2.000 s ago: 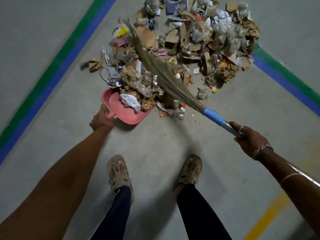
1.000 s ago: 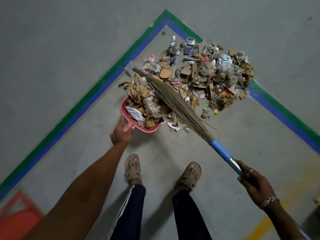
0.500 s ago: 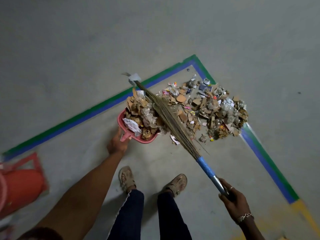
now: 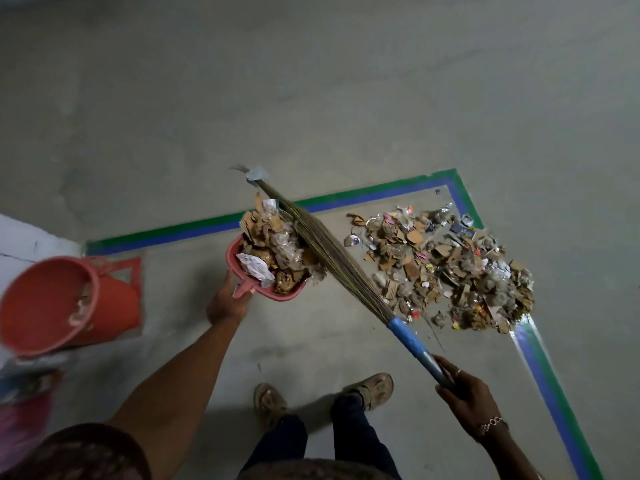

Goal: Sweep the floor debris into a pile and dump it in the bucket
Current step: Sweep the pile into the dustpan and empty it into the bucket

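My left hand [image 4: 227,301] grips the handle of a pink dustpan [image 4: 232,258], lifted off the floor and heaped with cardboard scraps and crumpled plastic. My right hand [image 4: 465,393] holds the blue and metal handle of a grass broom [image 4: 332,258]. The broom's bristles lie across the right side of the dustpan load, with a bit of tape stuck at the tip. A wide debris pile [image 4: 446,268] of cardboard, wrappers and foil lies on the floor to the right. An orange bucket [image 4: 52,303] stands at the left, a few scraps inside.
Green and blue floor tape [image 4: 194,228] marks a corner round the pile and runs down the right side. My two sandalled feet [image 4: 323,396] stand on grey concrete below the dustpan. A blurred pink object [image 4: 20,424] sits at the lower left beside the bucket.
The dustpan has come up off the floor, loaded, with the broom held against the load. The view has swung left, bringing the orange bucket into sight.
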Motion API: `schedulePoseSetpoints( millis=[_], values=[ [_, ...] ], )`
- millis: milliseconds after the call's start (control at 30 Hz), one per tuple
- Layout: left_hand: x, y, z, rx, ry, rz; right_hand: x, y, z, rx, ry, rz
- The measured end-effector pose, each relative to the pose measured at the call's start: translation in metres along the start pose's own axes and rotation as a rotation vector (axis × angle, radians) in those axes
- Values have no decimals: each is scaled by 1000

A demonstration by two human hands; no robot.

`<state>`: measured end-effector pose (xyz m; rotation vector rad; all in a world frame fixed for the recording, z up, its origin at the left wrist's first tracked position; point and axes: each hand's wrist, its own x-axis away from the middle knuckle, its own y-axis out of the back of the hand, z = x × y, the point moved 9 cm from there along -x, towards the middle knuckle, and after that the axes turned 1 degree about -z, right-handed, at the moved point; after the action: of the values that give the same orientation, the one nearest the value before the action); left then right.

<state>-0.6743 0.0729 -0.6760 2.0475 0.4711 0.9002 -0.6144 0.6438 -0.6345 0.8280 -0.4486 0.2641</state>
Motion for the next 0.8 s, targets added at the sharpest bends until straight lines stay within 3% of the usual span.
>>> schedulePoseSetpoints(
  millis=[367,533,800],
  values=[
    [16,132,190,236,192,-98,23,-87,166,181,194,157],
    [-22,145,317,382,277,-144,28,-134,233,265,330,191],
    [16,213,400,493,381,-309,25,-204,346,325,459,321]
  ],
)
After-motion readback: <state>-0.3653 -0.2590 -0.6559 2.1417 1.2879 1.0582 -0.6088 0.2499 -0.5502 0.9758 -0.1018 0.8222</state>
